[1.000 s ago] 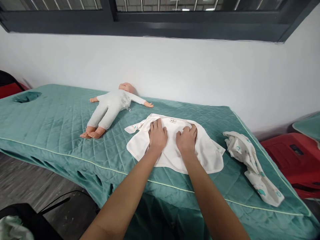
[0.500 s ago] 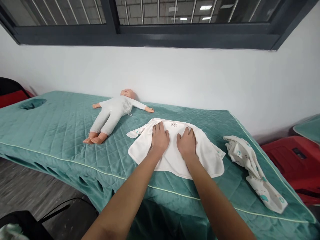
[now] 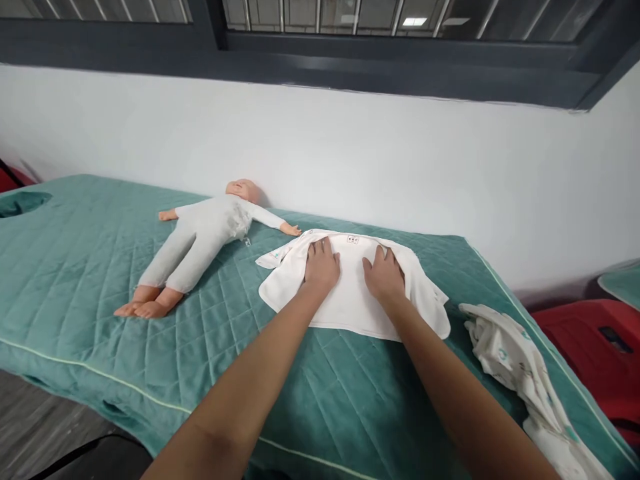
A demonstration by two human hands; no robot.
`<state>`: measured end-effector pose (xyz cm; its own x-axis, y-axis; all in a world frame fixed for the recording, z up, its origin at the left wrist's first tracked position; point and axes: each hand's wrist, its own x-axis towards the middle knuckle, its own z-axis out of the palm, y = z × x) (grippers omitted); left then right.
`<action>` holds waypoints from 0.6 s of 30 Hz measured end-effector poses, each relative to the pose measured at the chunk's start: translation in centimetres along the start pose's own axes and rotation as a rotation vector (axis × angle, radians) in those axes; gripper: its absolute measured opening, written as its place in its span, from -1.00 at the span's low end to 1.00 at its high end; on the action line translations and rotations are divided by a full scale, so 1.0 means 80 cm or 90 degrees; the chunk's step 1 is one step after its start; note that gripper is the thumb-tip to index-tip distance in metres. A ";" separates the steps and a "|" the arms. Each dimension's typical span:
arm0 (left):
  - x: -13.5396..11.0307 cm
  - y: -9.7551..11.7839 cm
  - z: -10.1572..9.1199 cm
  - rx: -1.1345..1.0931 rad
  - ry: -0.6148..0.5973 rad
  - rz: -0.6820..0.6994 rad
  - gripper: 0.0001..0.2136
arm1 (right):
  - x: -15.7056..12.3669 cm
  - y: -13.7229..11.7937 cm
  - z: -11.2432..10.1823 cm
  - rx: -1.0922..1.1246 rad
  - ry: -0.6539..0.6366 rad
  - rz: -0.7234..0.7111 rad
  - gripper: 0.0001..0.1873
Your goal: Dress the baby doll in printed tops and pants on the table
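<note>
A small white baby shirt (image 3: 345,303) lies spread on the green bed, its plain inner side up, a printed label near the neckline and patterned cloth at the left sleeve. On its left part rests my left hand (image 3: 321,265), palm down, fingers stretched towards the neckline against the folded-back front. My right hand (image 3: 385,273) lies the same way on the right part, fingers apart, some tips partly hidden by the fold. Left of the shirt a baby doll (image 3: 203,233) in white lies on its back, one hand close to the shirt's upper left corner.
A crumpled patterned white garment (image 3: 520,367) lies at the right of the green quilted bed (image 3: 125,347). The white wall and a dark window frame (image 3: 375,70) stand behind. A red case-like object (image 3: 590,347) is beyond the right edge. The bed has a hole (image 3: 23,203) at far left.
The view has come closer and shifted. The shirt lies farther from the bed's front edge, nearer the doll's hand. My right hand has moved slightly right on the shirt.
</note>
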<state>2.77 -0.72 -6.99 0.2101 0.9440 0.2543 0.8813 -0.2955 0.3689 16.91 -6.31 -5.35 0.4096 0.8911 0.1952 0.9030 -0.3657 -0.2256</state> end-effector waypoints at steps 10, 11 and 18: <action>0.015 -0.006 0.025 0.040 -0.018 0.002 -0.41 | 0.018 0.008 0.029 0.069 -0.066 0.050 -0.29; 0.015 -0.006 0.026 0.043 -0.020 -0.002 -0.41 | 0.019 0.008 0.030 0.071 -0.075 0.050 -0.28; 0.017 -0.004 0.029 0.068 -0.034 -0.016 -0.42 | 0.020 0.008 0.038 0.054 -0.094 0.032 -0.25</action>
<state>3.79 1.01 -8.81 0.2066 0.9584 0.1969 0.9261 -0.2565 0.2766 17.72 -4.29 -8.06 0.4248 0.9043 0.0414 0.8652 -0.3922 -0.3124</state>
